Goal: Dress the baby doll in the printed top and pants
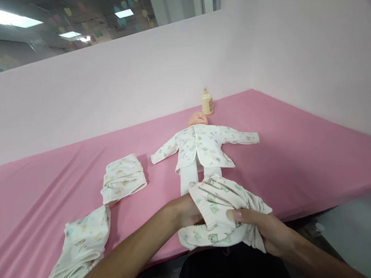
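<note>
A pair of baby pants, white with a green and brown animal print, is bunched up at the near edge of the bed. My left hand reaches into a ribbed opening of the pants, so its fingers are hidden by the cloth. From the other side my right hand grips the gathered fabric, thumb on top. Just beyond the pants lies a baby doll on its back, dressed in a white printed jacket with both sleeves spread wide. Its white-covered legs point toward me and run partly behind the pants.
On the pink-covered bed, a folded printed cloth and another folded printed cloth lie to the left. A pump bottle stands behind the doll's head. White walls border the back and right, with a window above.
</note>
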Available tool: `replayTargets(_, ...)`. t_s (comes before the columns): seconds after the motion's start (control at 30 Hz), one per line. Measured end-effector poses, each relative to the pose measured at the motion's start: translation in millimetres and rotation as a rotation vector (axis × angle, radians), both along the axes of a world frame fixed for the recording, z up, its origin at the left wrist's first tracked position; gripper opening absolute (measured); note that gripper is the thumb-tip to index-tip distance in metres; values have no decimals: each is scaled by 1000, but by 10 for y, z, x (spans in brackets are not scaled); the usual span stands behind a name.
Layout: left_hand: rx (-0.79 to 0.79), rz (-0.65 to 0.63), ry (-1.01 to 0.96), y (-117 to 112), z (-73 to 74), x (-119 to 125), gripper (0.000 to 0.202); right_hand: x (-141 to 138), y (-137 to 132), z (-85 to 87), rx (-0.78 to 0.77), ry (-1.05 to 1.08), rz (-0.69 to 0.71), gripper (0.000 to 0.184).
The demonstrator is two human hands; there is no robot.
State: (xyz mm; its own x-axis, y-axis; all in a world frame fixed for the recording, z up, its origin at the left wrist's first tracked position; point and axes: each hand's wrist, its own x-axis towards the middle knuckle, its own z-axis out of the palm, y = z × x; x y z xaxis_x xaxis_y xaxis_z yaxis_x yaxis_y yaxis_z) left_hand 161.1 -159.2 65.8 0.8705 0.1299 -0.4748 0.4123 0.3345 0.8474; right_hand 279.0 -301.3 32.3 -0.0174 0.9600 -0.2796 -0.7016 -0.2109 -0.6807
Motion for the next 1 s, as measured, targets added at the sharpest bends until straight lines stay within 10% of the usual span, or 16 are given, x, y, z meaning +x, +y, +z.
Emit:
replayTargets(0.27, 498, 295, -84, -175, 369, -571, 25, -242, -37, -113, -51, 352, -250, 47)
replayTargets(0.53, 1239, 154, -163, -387, 311, -566, 21, -633, 13, -8, 61, 425, -121, 16)
replayTargets(0.87, 1082, -291, -33, 21, 452, -402, 28, -1079, 194, -310, 148, 427, -267, 41)
replayTargets(1.0, 869, -274, -25, 10, 402, -357, 29, -1146, 35, -278, 98, 485, -415, 35)
